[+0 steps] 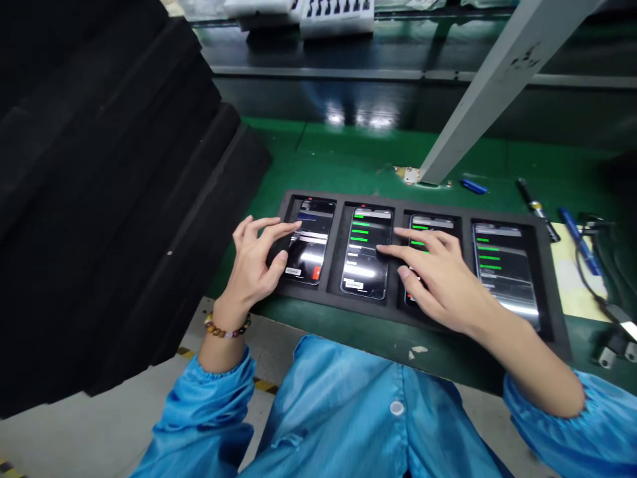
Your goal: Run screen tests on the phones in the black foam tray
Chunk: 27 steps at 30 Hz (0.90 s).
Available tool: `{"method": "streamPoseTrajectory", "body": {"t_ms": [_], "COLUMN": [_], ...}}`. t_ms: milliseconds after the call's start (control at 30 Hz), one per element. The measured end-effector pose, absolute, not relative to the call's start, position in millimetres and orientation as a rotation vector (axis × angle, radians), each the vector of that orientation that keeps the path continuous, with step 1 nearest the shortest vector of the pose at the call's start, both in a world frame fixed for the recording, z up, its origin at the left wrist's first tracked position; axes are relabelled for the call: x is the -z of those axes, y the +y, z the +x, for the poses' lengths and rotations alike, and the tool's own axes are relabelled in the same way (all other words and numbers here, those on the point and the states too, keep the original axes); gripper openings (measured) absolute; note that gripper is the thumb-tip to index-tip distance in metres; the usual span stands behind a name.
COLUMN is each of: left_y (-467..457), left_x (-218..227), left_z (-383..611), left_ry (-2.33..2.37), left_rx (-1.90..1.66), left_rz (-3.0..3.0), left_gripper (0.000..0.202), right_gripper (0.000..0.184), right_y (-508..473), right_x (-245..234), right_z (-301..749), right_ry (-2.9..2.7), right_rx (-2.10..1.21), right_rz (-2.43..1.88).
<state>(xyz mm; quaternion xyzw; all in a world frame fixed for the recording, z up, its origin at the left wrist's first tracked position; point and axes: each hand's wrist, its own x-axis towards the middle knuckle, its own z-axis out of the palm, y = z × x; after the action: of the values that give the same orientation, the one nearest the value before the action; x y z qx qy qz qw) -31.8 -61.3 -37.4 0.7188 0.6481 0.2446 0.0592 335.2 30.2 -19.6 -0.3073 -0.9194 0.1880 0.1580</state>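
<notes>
A black foam tray (pixel 338 302) lies on the green bench and holds several phones in a row, screens lit. My left hand (pixel 256 262) hovers over the leftmost phone (pixel 311 242), fingers spread, index fingertip touching its screen. My right hand (pixel 435 275) lies open over the third phone (pixel 423 229), hiding most of it, and its index fingertip reaches left onto the second phone (pixel 367 252). The rightmost phone (pixel 505 269) is untouched. Neither hand holds anything.
A tall stack of black foam trays (pixel 99 199) fills the left side. A white slanted post (pixel 478 93) stands behind the tray. Blue pens (pixel 577 239), a blue marker (pixel 472 186), cables and a yellow sheet (pixel 572 279) lie at the right. White trays (pixel 336 16) sit at the far edge.
</notes>
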Motion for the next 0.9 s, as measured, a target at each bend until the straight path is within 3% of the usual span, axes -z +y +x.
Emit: {"method": "streamPoseTrajectory", "body": {"t_ms": [433,667,900], "left_y": [-59.5,-58.9,-60.1], "left_x": [37.2,41.8,42.7], "left_z": [-29.5,-28.4,-30.4], "left_ry": [1.974,2.0,2.032], "left_rx": [-0.769,-0.925,-0.888], "left_rz": [2.169,2.153,2.135], "left_gripper": [0.047,0.045,0.046], "right_gripper": [0.047,0.04,0.043], "right_y": [-6.4,-31.0,-30.8], "right_x": [26.8,29.3,35.9], "right_z": [411.7,475.0,479.1], "right_ry": [-2.505,-2.188,-2.153], "right_rx": [-0.451,-0.264,-0.241], "right_rz": [-1.13,-1.499,-1.52]}}
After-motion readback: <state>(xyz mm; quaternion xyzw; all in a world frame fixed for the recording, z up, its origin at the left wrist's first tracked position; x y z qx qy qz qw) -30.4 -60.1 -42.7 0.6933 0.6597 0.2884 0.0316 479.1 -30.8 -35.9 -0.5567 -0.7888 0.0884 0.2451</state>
